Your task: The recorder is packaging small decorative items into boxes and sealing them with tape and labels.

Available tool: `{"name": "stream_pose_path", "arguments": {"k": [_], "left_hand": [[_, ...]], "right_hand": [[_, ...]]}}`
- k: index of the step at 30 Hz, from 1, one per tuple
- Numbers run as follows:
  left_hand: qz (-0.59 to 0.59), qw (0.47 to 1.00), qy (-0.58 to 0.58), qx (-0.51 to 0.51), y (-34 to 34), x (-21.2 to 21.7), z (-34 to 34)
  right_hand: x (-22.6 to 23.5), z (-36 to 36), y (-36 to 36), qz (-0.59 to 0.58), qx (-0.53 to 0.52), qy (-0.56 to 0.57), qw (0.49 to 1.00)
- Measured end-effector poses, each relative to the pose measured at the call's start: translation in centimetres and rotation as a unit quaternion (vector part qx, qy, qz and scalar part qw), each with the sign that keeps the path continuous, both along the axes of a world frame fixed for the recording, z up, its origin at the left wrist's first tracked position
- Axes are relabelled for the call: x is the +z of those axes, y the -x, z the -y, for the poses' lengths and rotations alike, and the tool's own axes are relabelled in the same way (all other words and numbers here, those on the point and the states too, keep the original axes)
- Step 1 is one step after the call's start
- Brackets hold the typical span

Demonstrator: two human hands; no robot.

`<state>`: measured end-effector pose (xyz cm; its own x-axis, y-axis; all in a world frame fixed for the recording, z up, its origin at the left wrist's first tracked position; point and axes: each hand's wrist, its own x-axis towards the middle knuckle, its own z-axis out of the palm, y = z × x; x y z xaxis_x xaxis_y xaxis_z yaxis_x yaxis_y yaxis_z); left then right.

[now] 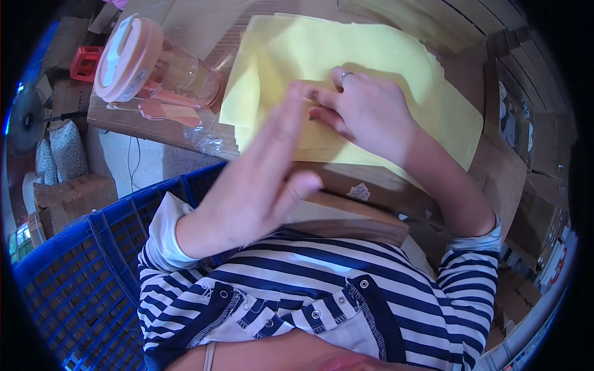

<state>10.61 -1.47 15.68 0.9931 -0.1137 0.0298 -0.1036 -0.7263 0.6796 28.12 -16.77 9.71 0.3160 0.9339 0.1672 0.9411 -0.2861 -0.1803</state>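
A stack of pale yellow paper sheets lies on the cardboard surface in front of me, its edges uneven. Near its left side the top sheet looks creased or slightly raised. My left hand is over the stack's lower left, blurred, with fingers stretched out and the thumb apart. Its fingertips meet or overlap the index finger of my right hand. That hand is over the middle of the sheets, wearing a ring, with index finger and thumb apart and other fingers bent. Nothing shows in its grip.
A clear cup with a pink lid stands at the left, beside a pink flat-ended tool and a red plastic object. A blue plastic crate is at my lower left. Cardboard boxes surround the work surface.
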Motion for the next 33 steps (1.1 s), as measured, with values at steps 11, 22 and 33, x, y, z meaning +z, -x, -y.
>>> {"name": "stream_pose_path", "arguments": {"k": [11,22,33], "left_hand": [[0.062,0.973,-0.193,0.115,-4.8,-3.4,-4.6],[-0.04,0.97,-0.171,0.169,-8.3,-4.4,-5.0],[0.079,0.983,-0.115,0.12,-8.9,-5.1,-5.6]], "right_hand": [[1.4,-2.3,-2.9,-0.077,-0.126,-0.061,0.987],[-2.1,-4.1,-4.5,0.022,-0.128,-0.176,0.976],[-1.1,-3.8,-4.3,-0.075,-0.091,-0.224,0.967]]}}
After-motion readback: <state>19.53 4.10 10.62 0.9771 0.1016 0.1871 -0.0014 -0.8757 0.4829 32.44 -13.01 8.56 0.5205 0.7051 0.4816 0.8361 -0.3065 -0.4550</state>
